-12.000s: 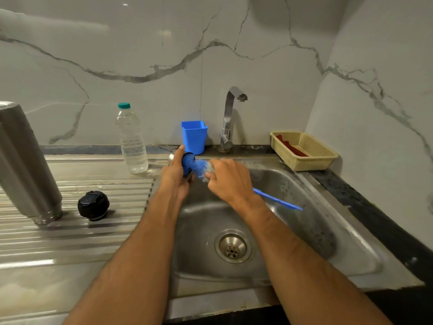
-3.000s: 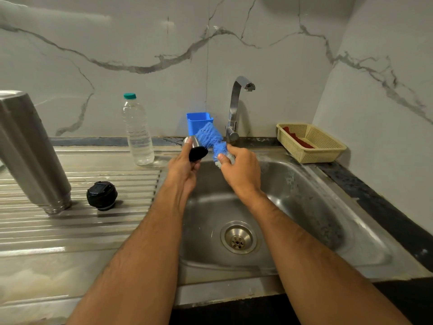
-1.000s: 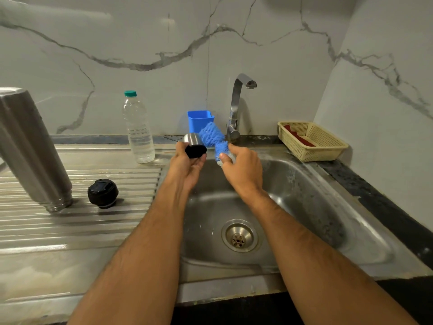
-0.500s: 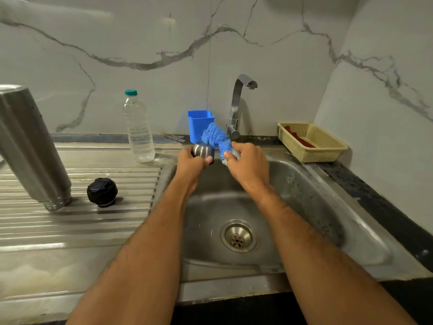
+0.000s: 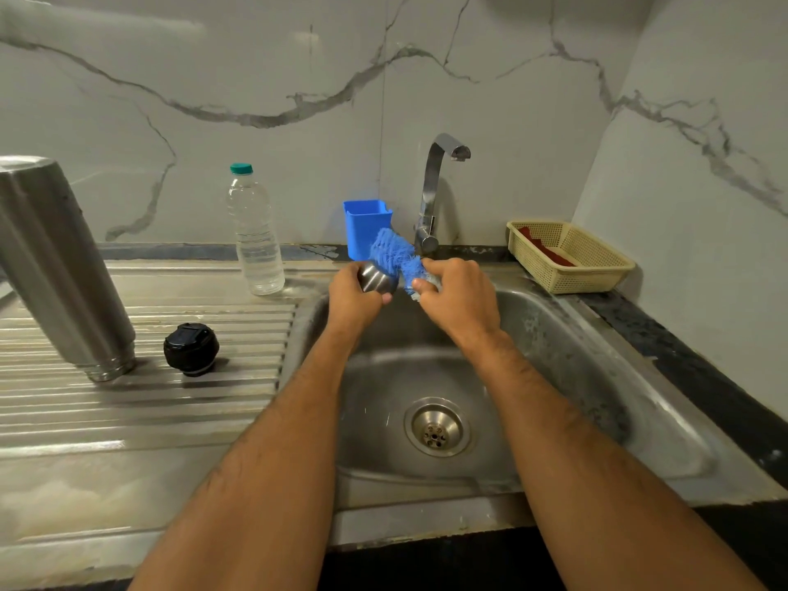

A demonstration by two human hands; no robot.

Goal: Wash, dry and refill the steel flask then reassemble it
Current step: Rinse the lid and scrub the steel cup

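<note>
Over the far edge of the sink (image 5: pixel 554 356), my left hand (image 5: pixel 354 294) grips a small steel flask cup (image 5: pixel 375 278), its rounded steel outside facing me. My right hand (image 5: pixel 462 298) holds a blue bristle brush (image 5: pixel 394 253), whose head lies against the cup's far side. The tall steel flask body (image 5: pixel 59 266) stands upside down on the ribbed drainboard (image 5: pixel 149 403) at the left. Its black stopper (image 5: pixel 191 348) sits beside it.
A clear water bottle (image 5: pixel 255 232) with a green cap stands at the back of the drainboard. A blue plastic holder (image 5: pixel 366 226) and the tap (image 5: pixel 435 194) are behind my hands. A beige basket (image 5: pixel 571 255) with a red cloth sits at the right.
My left hand has turned the cup, so its dark opening no longer faces me and the steel outside shows. The brush head has shifted along the cup.
</note>
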